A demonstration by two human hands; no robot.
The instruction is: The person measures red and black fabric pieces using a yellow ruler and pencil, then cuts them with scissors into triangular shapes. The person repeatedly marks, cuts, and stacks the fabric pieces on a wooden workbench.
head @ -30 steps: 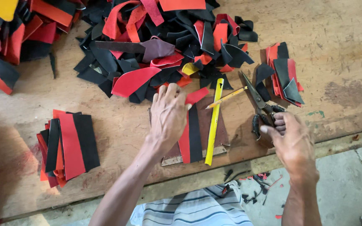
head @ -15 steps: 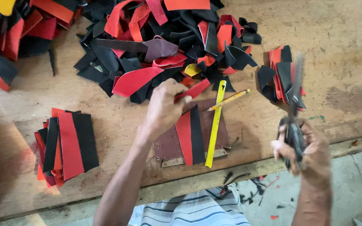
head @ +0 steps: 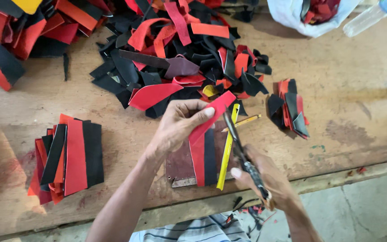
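Red leather strip (head: pixel 211 118) pinched in the left hand (head: pixel 178 125), right hand (head: pixel 265 181) gripping scissors (head: pixel 242 154) beside it

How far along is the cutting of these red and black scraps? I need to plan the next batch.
Done: a neat stack of cut strips lies at the left, with a few more on the brown board. In hand: the left hand holds a red piece to the scissors in the right hand. Left: the big loose scrap pile, so most remains.
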